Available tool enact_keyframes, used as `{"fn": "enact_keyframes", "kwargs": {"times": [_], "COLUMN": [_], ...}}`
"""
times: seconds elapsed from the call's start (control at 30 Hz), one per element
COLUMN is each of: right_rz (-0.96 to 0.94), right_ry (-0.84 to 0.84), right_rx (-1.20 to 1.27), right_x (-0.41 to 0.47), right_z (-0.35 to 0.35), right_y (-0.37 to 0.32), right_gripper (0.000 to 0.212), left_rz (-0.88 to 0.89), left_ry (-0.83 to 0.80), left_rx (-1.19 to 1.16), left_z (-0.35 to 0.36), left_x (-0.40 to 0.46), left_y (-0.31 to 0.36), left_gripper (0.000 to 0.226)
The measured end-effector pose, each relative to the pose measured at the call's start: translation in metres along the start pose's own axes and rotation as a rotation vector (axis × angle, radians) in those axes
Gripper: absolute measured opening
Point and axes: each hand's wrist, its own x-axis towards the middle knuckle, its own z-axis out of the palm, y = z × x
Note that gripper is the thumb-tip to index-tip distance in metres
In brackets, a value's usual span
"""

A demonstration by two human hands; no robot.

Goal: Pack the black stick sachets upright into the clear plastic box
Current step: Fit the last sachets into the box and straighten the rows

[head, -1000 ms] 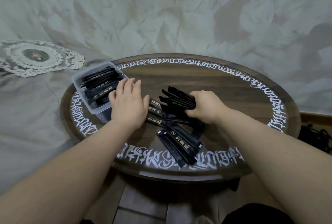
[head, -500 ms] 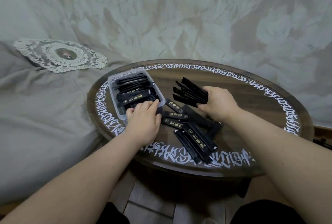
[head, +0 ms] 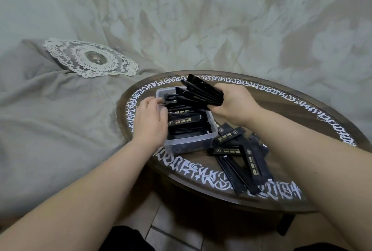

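Observation:
The clear plastic box (head: 189, 146) stands on the left part of the round table, holding several black stick sachets (head: 185, 123) packed side by side. My right hand (head: 231, 103) grips a fanned bundle of black sachets (head: 201, 93) and holds it above the box's far end. My left hand (head: 150, 119) rests against the box's left rim, fingers reaching in among the packed sachets. A loose pile of black sachets (head: 241, 160) lies on the table to the right of the box.
The round wooden table (head: 302, 130) has a white script band along its rim. A grey sheet with a lace doily (head: 90, 59) lies to the left. Draped pale cloth hangs behind. Tiled floor shows below the table's near edge.
My right hand has lifted the sachet bundle from above the pile to over the box. My left hand moved from the pile to the box's left side. The camera view shifted left.

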Motion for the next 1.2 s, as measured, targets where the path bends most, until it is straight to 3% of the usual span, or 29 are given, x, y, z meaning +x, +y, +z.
{"fn": "enact_keyframes", "kwargs": {"times": [0.2, 0.33, 0.4, 0.5, 0.6, 0.8, 0.97, 1.2], "right_rz": [-0.164, -0.18, -0.177, -0.147, -0.128, -0.146, -0.136, -0.169], "right_ry": [-0.228, -0.286, -0.299, -0.271, -0.214, -0.17, -0.174, -0.162], "right_rx": [-0.269, -0.366, -0.389, -0.404, -0.383, -0.374, -0.366, -0.255], "right_x": [0.033, 0.053, 0.061, 0.07, 0.071, 0.065, 0.061, 0.067], "right_z": [0.028, 0.045, 0.053, 0.062, 0.069, 0.075, 0.078, 0.085], "right_y": [-0.012, -0.008, -0.006, -0.002, -0.002, -0.003, -0.003, -0.006], "right_gripper": [0.02, 0.032, 0.038, 0.064, 0.081, 0.091, 0.103, 0.112], "left_rz": [-0.207, -0.296, -0.267, -0.174, -0.123, -0.121, -0.131, -0.139], "left_ry": [-0.106, -0.17, -0.172, -0.152, -0.149, -0.166, -0.167, -0.205], "left_rx": [-0.412, -0.625, -0.61, -0.491, -0.413, -0.437, -0.328, -0.468], "left_z": [0.007, 0.021, 0.023, 0.025, 0.03, 0.037, 0.043, 0.038], "left_x": [0.03, 0.036, 0.037, 0.038, 0.041, 0.05, 0.059, 0.052], "left_y": [-0.009, -0.011, -0.011, -0.013, -0.017, -0.022, -0.024, -0.025], "left_gripper": [0.05, 0.067, 0.068, 0.042, 0.042, 0.048, 0.049, 0.045]}}
